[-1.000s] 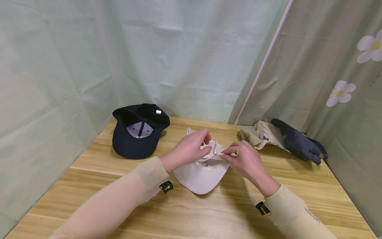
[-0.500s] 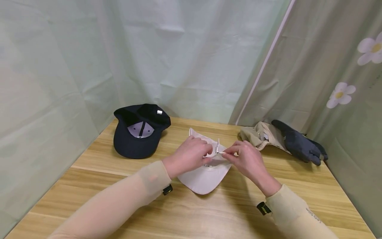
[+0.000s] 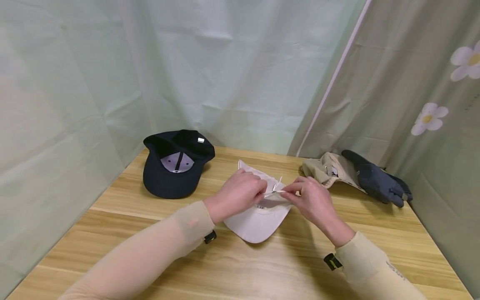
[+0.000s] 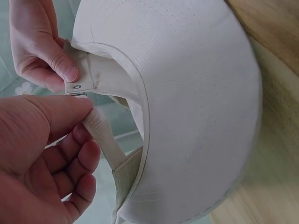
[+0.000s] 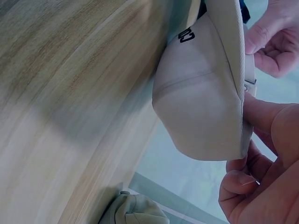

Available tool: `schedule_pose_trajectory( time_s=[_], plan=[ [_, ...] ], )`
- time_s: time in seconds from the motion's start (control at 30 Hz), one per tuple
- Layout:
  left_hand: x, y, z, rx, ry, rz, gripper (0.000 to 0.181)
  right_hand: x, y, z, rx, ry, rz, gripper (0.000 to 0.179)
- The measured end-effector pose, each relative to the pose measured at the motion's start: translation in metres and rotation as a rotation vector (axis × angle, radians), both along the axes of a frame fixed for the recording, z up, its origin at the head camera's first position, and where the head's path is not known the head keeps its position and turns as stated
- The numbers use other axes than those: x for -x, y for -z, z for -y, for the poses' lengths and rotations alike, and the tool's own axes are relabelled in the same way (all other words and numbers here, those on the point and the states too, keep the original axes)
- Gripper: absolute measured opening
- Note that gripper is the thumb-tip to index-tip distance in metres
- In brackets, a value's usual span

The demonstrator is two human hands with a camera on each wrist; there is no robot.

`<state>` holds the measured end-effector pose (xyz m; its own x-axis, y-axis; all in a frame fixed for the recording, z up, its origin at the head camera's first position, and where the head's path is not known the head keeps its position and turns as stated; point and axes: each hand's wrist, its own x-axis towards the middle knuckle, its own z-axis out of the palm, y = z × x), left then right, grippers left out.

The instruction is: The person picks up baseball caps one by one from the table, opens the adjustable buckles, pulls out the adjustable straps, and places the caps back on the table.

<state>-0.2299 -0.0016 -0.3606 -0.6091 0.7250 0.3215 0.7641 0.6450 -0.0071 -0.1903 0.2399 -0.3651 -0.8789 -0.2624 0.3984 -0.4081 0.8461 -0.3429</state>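
An off-white cap (image 3: 258, 227) rests on the wooden table with its brim toward me and its inside partly showing. At its back opening, my left hand (image 3: 240, 191) pinches the cloth strap (image 4: 103, 136) between thumb and finger, right by a small metal buckle (image 4: 80, 95). My right hand (image 3: 312, 202) pinches the other side of the back opening, next to a metal eyelet (image 4: 77, 87). In the right wrist view, dark lettering (image 5: 186, 35) shows on the crown. Fingertips hide part of the buckle and the strap's end.
A black cap (image 3: 170, 181) lies upside down at the back left of the table (image 3: 247, 279). At the back right are a beige cap (image 3: 316, 168) and a dark blue cap (image 3: 376, 183) touching it. Pale curtains (image 3: 243, 83) stand behind and at both sides.
My left hand has come down from above the back opening and now pinches the strap, which is drawn level between the hands. My right hand keeps its pinch almost in place.
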Motion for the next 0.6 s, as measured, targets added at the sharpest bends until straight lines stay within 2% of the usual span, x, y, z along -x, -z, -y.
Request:
schedule_pose_trajectory(
  time_s=[0.33, 0.6],
  plan=[
    [-0.0033, 0.0029, -0.0005, 0.01, 0.017, -0.067, 0.02, -0.001, 0.0017, 0.0011, -0.02, 0.03, -0.014, 0.006],
    [-0.0041, 0.0039, -0.0025, 0.015, 0.011, -0.074, 0.017, -0.0013, 0.0004, 0.0032, -0.047, 0.042, -0.012, 0.006]
  ],
)
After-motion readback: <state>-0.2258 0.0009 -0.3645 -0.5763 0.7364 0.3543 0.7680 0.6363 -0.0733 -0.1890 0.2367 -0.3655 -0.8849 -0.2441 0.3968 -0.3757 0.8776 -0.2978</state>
